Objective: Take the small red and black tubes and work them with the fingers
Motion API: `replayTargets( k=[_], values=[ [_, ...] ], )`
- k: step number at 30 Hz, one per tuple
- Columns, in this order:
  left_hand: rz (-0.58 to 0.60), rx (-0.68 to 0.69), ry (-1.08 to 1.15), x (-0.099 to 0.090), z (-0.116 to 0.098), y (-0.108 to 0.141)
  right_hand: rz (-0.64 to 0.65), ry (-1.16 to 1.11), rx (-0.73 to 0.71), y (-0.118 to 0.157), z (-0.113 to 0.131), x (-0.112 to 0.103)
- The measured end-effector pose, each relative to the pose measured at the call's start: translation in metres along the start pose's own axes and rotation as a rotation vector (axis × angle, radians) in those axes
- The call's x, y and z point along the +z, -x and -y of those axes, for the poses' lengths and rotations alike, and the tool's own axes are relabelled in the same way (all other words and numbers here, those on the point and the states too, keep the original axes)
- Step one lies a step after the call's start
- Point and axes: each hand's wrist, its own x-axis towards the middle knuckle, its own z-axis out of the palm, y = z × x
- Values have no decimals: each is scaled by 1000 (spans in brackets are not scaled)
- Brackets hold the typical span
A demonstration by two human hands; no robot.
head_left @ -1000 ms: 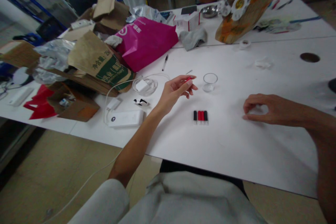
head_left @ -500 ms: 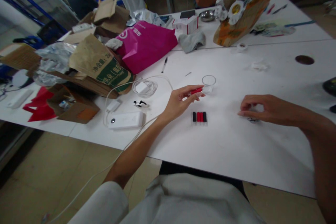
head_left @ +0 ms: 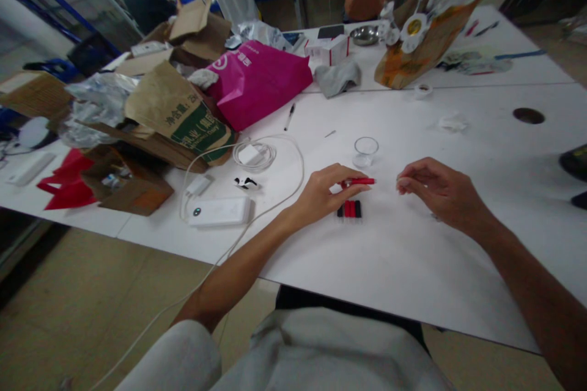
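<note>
My left hand (head_left: pixel 328 192) pinches a thin red pen-like stick (head_left: pixel 360 181) and holds it level just above the white table (head_left: pixel 413 256). Right below the fingers lies a short row of small black and red tubes (head_left: pixel 349 209). My right hand (head_left: pixel 435 189) hovers a little to the right of the stick's tip, its fingers curled with thumb and forefinger pinched together; whether something small sits between them I cannot tell. A small clear glass cup (head_left: pixel 365 150) stands just behind the two hands.
On the left lie a white power bank (head_left: pixel 220 211), a coiled white cable (head_left: pixel 257 154), brown paper bags (head_left: pixel 178 113) and a pink bag (head_left: pixel 257 79). A black pen (head_left: pixel 288 116) lies behind. A round hole (head_left: pixel 528 115) is at the right. People stand at the back.
My left hand carried the red stick toward me and to the right, down over the row of tubes. My right hand lifted off the table and moved left toward the stick's tip.
</note>
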Motion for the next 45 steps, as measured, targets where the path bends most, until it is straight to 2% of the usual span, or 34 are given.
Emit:
replayTargets(
  k=[7,12,18,25,45],
  values=[
    [17,66,-82,2,3,2,-28,84,-227,5,12,13],
    [16,95,-87,3,3,2,-39,76,-293,4,15,14],
    [24,97,-82,5,7,5,-19,102,-235,7,16,16],
    [36,131,-59,6,6,5,7,17,-160,9,15,23],
    [46,179,-103,11,10,7,0,34,-146,14,8,28]
  ],
)
